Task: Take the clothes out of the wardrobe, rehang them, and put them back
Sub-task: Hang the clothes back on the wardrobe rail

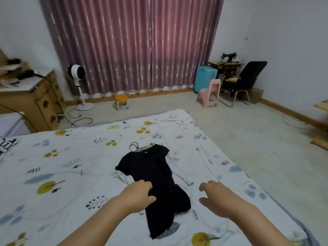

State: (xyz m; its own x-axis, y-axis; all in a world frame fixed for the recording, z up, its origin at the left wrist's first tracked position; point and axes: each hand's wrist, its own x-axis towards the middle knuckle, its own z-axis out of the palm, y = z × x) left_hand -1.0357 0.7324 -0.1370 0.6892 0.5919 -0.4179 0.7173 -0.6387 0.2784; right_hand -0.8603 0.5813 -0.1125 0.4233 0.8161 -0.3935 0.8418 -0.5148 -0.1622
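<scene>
A black garment [150, 173] lies lengthwise on the bed [62, 166], its collar at the far end. Thin wire hangers [137, 146] poke out from its neck, and a pale garment [179, 172] shows underneath along its right side. My left hand [139, 194] pinches the black fabric at its left edge near the middle. My right hand [212, 196] hovers just right of the garment, fingers loosely curled and holding nothing. The wardrobe is out of view.
The bed has a white leaf-print cover and ends at the right over bare floor. Behind it stand a white pedestal fan [78, 75], a small orange stool [121, 102], a pink plastic chair [210, 94], a black chair [246, 79] and a wooden dresser [40, 96].
</scene>
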